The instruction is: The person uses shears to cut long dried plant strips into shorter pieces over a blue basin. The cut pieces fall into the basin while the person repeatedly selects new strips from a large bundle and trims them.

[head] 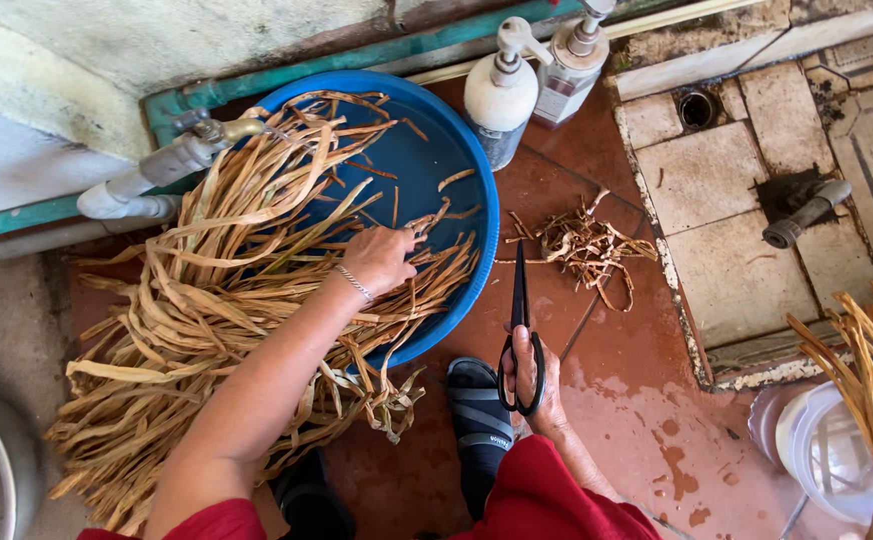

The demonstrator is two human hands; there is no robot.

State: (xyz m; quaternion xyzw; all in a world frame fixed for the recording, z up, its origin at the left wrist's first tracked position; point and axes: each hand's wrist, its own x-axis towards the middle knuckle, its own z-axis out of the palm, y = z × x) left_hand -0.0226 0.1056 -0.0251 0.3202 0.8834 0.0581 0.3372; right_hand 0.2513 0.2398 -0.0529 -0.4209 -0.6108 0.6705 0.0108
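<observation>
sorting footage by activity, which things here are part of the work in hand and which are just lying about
In use:
- left hand on long dry tan leaf strips
- round blue plastic basin under the strips
- right hand holding black scissors
- small pile of tan trimmings

Lying about:
- two white pump bottles
- grey tap
- white plastic bucket

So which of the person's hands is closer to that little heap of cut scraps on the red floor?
The right. The right hand, holding black scissors, sits just below the scrap heap, blades pointing up beside it. The left hand rests on dried strips in the blue basin, farther left.
</observation>
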